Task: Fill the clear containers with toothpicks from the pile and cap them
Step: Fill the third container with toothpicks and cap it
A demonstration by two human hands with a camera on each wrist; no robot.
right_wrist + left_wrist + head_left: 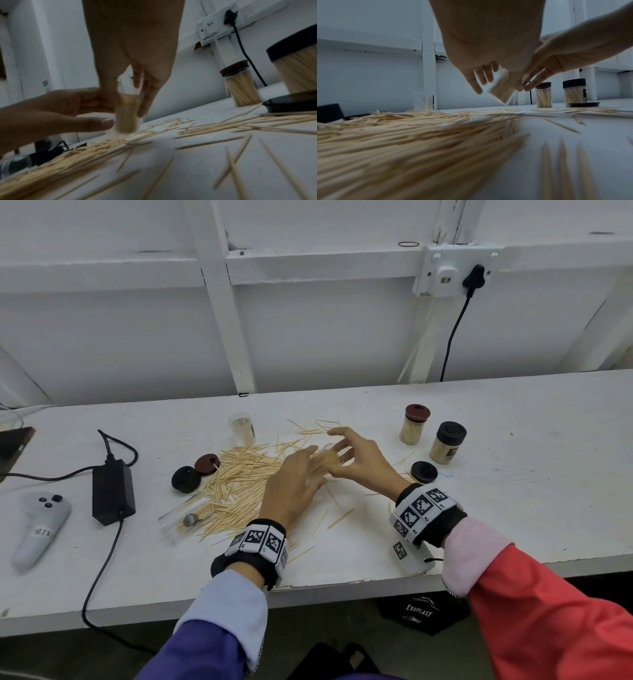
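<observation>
White panelled wall (308,330), wall socket (445,273), white worktable (513,508)

Legible text: the brand "EVERLAST" in white on a black bag (423,611) below the front edge of the table (513,440). The handwritten label on the grey controller (39,525) is unreadable.

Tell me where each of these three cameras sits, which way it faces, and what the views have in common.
Head: on the head, facing forward and down at the white table; left hand, right hand and sleeves show.
Left wrist: low over the toothpick pile, looking along the left hand.
Right wrist: low over the table, looking along the right hand.
All three share the toothpick-filled clear container between the hands.
</observation>
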